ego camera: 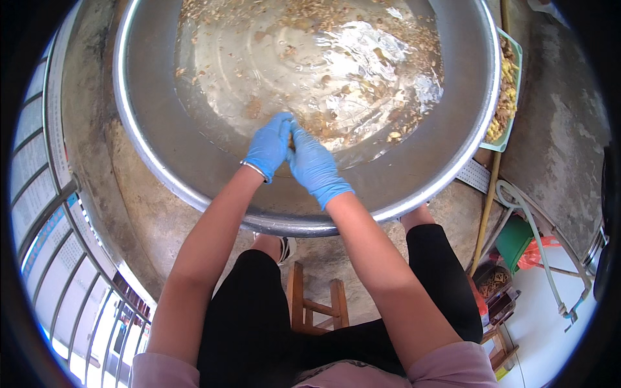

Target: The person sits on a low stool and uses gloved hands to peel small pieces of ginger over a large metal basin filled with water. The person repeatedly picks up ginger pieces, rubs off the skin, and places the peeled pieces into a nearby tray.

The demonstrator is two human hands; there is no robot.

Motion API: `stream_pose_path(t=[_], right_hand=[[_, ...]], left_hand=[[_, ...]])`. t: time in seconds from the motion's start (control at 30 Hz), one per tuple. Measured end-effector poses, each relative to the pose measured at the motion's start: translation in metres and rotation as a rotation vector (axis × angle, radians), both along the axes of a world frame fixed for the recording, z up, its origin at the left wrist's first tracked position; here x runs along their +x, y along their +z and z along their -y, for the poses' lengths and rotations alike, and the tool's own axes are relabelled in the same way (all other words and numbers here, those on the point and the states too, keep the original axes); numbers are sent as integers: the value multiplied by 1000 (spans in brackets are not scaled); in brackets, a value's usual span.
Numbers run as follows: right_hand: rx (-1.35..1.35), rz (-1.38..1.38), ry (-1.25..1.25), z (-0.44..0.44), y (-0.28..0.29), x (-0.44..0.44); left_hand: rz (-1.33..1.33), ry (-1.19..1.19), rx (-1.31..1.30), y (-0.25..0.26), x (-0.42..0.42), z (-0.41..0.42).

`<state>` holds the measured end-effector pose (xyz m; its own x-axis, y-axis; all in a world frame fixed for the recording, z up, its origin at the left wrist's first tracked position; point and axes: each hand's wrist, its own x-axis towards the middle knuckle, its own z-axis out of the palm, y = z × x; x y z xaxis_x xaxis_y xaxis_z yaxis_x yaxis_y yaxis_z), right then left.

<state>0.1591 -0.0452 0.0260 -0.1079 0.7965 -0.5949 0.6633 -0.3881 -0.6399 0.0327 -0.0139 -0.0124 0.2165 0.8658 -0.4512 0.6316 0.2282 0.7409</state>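
Both hands, in thin blue gloves, meet over the near part of a large round metal basin. My left hand and my right hand are curled towards each other, fingertips touching. A small brownish piece shows in the narrow gap between them; the fingers mostly hide it, and its kind is unclear. Beyond the fingers lies shallow water with many brown and yellowish flakes in it. Bright light reflects off the water to the right. A larger pale-yellow bit lies near the water's right edge.
A pale green plastic tray heaped with yellow-brown pieces stands right of the basin. Below it are a bamboo pole, a hose and a green container. A wooden stool is between my legs. Metal bars line the left.
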Motion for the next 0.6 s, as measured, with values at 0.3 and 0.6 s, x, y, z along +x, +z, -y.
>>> stream_pose_path(t=[0.3, 0.6], right_hand=[[-159, 86, 316, -7, -16, 18], [258, -96, -875, -3, 72, 241]], left_hand=[[-513, -592, -19, -15, -5, -2], [-413, -294, 243, -3, -37, -16]])
